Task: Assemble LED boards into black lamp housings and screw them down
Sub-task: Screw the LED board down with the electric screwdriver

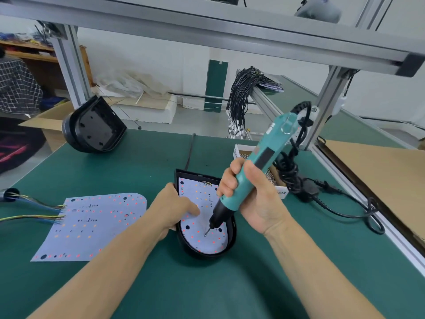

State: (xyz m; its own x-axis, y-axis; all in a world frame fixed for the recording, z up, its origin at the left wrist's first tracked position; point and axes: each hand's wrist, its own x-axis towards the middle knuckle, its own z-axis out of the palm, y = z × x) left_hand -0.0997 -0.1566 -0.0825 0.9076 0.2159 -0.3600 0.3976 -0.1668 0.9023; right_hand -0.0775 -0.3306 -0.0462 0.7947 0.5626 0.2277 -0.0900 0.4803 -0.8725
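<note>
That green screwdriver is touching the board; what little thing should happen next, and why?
Probably run the screwdriver to drive the screw home: its bit tip sits on a hole in the LED board, the right hand grips it, and the left hand steadies the black housing.

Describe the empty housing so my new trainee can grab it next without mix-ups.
Look to the far left corner of the green table. The empty black housing stands tilted there by a cardboard box. Unlike the near housing, it holds no LED board.
</note>
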